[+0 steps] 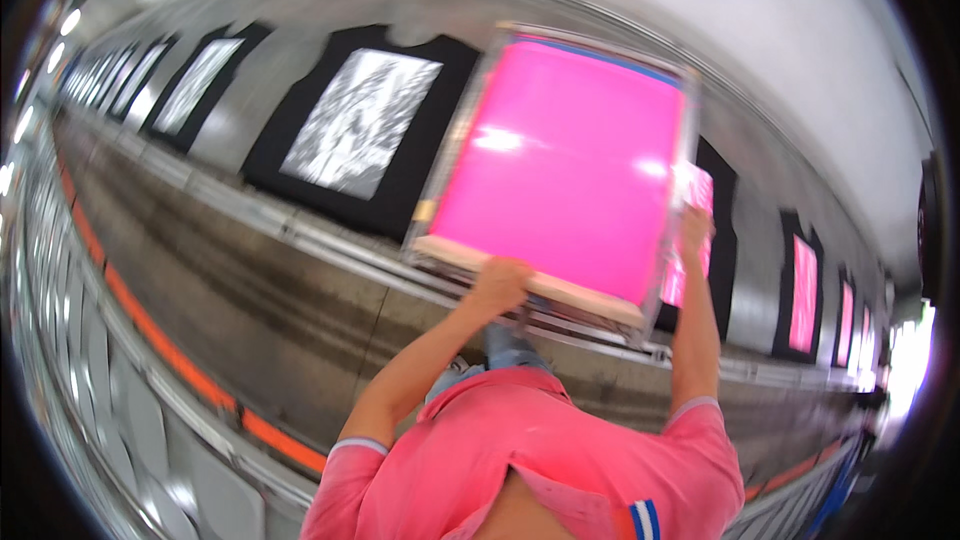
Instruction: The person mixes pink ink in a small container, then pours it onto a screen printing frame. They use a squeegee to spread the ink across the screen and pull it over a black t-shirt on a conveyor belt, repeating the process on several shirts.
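A screen printing frame (688, 110) with a bright pink mesh lies before me, slightly tilted in view, over the long printing table. Along its near edge runs a pale wooden bar (585, 297). My left hand (503, 285) is closed over this near edge, left of its middle. On the frame's right side, my right hand (694, 228) is closed round the rail, its fingers partly blurred. Just beyond that hand lies a black shirt (722, 230) with a pink print, partly covered by the frame.
To the left, a black shirt (270, 152) bears a grey-white print; several similar ones recede behind it. Farther right, another black shirt (785, 295) shows a pink print. A metal rail (320, 242) edges the table. An orange strip (150, 330) runs along the left behind me.
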`<action>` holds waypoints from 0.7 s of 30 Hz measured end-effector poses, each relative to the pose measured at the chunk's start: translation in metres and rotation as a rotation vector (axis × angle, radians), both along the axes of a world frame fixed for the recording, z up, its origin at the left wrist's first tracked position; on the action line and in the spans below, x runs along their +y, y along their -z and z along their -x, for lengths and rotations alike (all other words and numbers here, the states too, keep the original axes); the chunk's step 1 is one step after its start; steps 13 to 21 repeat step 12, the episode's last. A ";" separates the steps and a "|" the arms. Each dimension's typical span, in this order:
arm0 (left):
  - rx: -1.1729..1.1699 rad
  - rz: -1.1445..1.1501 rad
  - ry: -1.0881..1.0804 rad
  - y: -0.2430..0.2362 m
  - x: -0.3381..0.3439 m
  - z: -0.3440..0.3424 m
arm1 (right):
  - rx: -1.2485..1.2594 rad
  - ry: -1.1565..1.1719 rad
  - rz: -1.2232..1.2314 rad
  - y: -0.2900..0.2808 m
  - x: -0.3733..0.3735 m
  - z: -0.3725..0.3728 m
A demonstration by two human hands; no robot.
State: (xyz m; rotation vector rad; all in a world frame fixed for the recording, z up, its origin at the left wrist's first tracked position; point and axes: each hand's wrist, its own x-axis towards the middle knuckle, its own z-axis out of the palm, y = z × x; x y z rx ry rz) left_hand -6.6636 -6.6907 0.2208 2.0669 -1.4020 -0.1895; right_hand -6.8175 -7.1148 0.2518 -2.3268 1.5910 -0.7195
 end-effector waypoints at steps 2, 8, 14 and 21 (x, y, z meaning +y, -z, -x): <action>0.030 -0.058 -0.054 -0.013 0.033 -0.043 | 0.088 -0.045 -0.025 0.015 0.037 -0.066; -0.100 -0.094 -0.116 -0.015 0.137 -0.167 | -0.174 -0.045 -0.270 0.048 0.179 -0.234; -0.149 -0.227 -0.024 -0.002 0.200 -0.256 | -0.282 -0.008 -0.410 0.091 0.243 -0.305; -0.149 -0.227 -0.024 -0.002 0.200 -0.256 | -0.282 -0.008 -0.410 0.091 0.243 -0.305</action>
